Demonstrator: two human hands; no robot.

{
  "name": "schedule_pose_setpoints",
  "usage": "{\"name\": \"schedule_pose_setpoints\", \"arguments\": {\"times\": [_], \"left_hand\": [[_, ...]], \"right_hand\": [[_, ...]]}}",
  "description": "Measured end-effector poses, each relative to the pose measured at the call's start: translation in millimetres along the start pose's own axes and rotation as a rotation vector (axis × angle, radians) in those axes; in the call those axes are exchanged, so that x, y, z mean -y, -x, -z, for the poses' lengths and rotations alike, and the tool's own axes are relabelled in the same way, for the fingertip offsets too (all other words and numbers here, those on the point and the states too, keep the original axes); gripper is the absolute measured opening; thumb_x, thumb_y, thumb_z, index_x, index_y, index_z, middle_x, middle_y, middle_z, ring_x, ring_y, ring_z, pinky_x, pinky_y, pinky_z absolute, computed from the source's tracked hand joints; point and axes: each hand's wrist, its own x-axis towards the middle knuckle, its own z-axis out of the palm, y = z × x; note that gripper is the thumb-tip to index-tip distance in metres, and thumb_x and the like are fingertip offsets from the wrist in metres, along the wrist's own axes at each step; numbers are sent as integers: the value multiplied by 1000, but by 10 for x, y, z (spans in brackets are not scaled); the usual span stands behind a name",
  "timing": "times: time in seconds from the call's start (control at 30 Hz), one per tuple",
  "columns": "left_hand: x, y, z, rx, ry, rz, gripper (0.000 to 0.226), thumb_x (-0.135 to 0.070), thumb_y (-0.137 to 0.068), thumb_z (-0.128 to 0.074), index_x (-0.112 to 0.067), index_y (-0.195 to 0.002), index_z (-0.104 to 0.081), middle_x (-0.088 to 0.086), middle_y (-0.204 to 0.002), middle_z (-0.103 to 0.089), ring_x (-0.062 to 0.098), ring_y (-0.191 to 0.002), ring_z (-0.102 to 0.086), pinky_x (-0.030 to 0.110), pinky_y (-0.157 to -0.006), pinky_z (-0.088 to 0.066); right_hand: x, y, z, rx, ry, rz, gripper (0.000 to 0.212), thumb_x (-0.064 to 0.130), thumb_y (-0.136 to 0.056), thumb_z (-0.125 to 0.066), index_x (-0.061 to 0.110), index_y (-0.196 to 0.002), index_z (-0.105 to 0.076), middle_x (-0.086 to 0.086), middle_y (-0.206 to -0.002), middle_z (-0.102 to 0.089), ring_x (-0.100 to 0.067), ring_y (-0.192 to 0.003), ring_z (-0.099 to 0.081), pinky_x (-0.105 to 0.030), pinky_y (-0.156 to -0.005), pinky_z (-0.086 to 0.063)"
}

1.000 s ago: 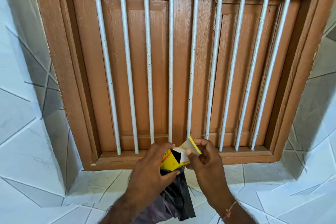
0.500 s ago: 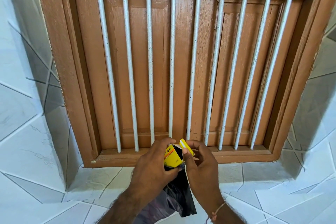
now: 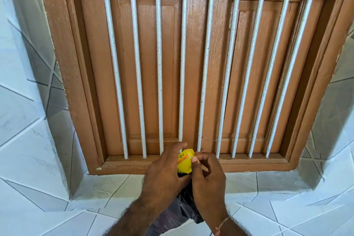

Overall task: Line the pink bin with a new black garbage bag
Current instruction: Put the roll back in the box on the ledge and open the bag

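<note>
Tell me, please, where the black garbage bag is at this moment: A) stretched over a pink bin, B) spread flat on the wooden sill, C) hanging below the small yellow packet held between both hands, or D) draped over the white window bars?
C: the black garbage bag hangs beneath the yellow packet, which the left hand and right hand hold together.

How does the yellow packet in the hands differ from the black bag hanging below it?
The yellow packet is small, stiff and printed; the black garbage bag is larger, limp, plain and crumpled. The packet sits pinched between the left hand and the right hand near the fingertips; the bag hangs down between the wrists. Both are held in front of the barred window's sill.
</note>
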Motion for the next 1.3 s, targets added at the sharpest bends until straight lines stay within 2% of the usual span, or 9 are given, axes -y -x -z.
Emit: {"name": "schedule_pose_setpoints", "arguments": {"times": [0.13,0.23,0.47,0.63,0.77,0.87,1.13,1.2,1.3], "left_hand": [[-39,-42,11,-14,-2,22,76,-59,-76,-67,-43,-140,-29,-16,-145,-45,8,-122,-52,20,-93,-44],[-26,-73,26,10,-35,24,75,-55,-79,-66,-44,-142,-26,-15,-146,-46,9,-122,-53,25,-94,-47],[145,-54,125,113,-102,71,78,-61,-66,-72,-43,-135,-40,-19,-135,-53,8,-119,-52,25,-93,-43],[494,22,392,29,157,300,19,-42,-78,-74,-37,-95,-66,-19,-92,-68,3,-87,-64,16,-71,-48],[564,-35,557,-150,250,379,16,-30,-87,-66,-42,-77,-60,-19,-79,-65,7,-76,-61,12,-64,-45],[533,-51,591,-241,335,404,12,-24,-89,-64,-29,-79,-67,-11,-74,-67,8,-69,-60,6,-51,-42],[458,-43,579,-294,538,438,12,-27,-90,-62,-25,-84,-71,-6,-70,-71,-4,-69,-64,7,-54,-46],[415,-47,565,-308,625,441,13,-27,-91,-61,-22,-85,-71,-12,-74,-72,-7,-67,-64,10,-56,-49],[355,-68,565,-322,730,440,16,-29,-94,-56,-24,-86,-68,-9,-77,-73,3,-73,-67,23,-64,-52]], "right_hand": [[-15,19,-23,7,35,99,15,22,-88,-66,37,-91,-63,21,-98,-64,-3,-98,-62,-18,-78,-55],[-104,7,-27,32,49,112,15,17,-84,-71,23,-98,-67,24,-105,-60,4,-104,-58,-12,-78,-52],[-405,-296,77,-120,-11,-168,9,19,-82,-73,19,-74,-70,2,-81,-72,-18,-79,-68,-42,-72,-58],[-877,-374,286,-228,37,-382,16,24,-83,-72,19,-68,-68,-2,-72,-71,-30,-79,-67,-47,-77,-56],[-965,-309,307,-267,142,-364,17,21,-89,-65,6,-81,-66,-9,-76,-66,-31,-79,-61,-30,-70,-38],[-1037,-308,256,-232,231,-297,14,22,-88,-64,10,-82,-64,-6,-74,-64,-32,-77,-60,-32,-69,-40],[-919,-218,191,-209,457,-62,21,28,-85,-67,12,-97,-61,-10,-96,-64,-31,-94,-57,-39,-84,-43],[-603,-8,133,-96,280,-20,40,54,-81,-61,21,-103,-59,0,-103,-64,-21,-99,-58,-34,-87,-46],[-115,354,-119,397,-87,-137,83,69,-62,-70,24,-129,-53,13,-127,-63,-4,-118,-58,-26,-95,-49]]}}
